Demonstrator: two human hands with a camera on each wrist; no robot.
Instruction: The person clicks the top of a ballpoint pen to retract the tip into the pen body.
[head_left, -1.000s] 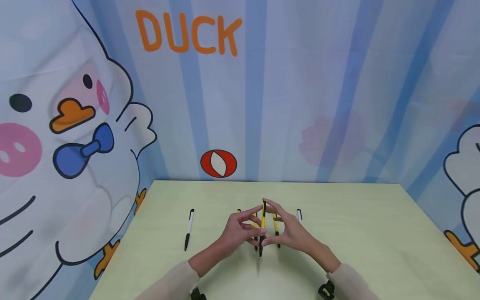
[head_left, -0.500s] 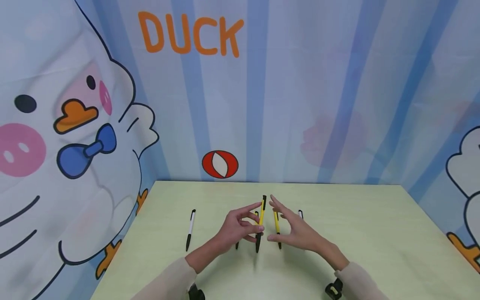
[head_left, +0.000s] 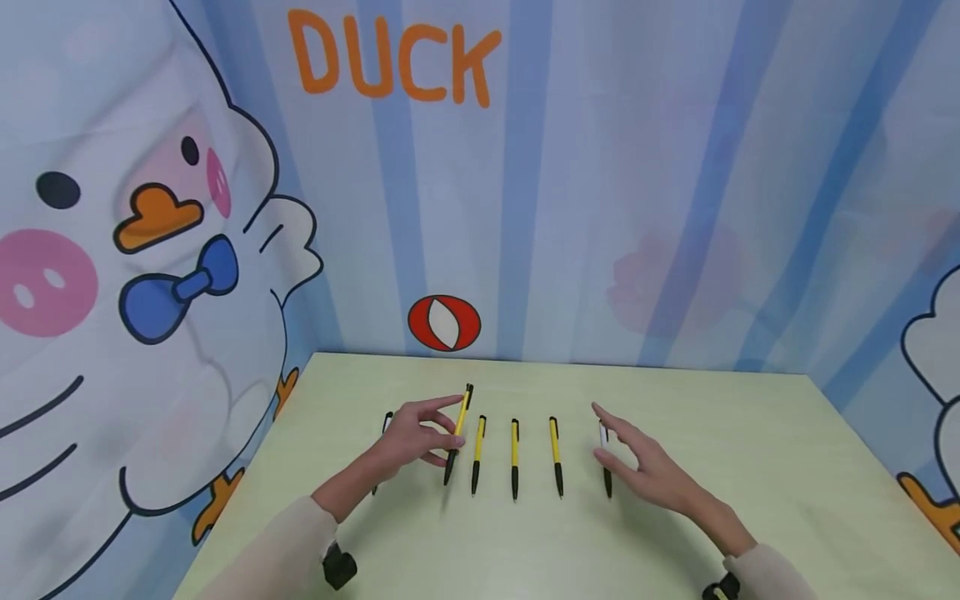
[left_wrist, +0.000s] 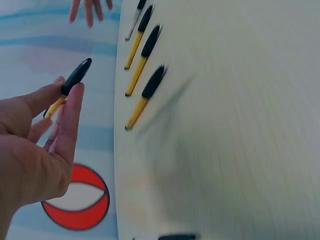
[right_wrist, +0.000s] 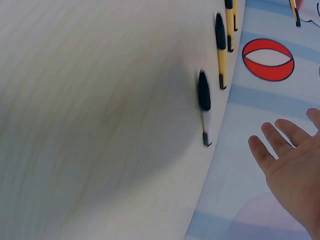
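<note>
My left hand point(head_left: 412, 435) pinches a yellow ballpoint pen point(head_left: 462, 414) with a black grip between thumb and fingers, tilted and held above the table. In the left wrist view the held pen's black grip point(left_wrist: 76, 78) points up and away from the palm. Just right of that hand, three like yellow pens point(head_left: 515, 450) lie side by side. A white pen point(head_left: 387, 419) at the left is partly hidden behind the left hand. My right hand point(head_left: 651, 468) hovers with fingers extended, holding nothing, and partly covers another white pen point(head_left: 607, 482) at the row's right end.
The pale yellow-green table point(head_left: 705, 417) stretches to a back edge against a blue striped curtain point(head_left: 570, 208). A large printed duck point(head_left: 150, 375) fills the curtain's left side. Both wrists carry a small black device point(head_left: 340, 567).
The hands have separated. My left hand has carried the yellow pen leftward; my right hand released that pen and moved right to near the white pen. The lying yellow pens are now uncovered.
</note>
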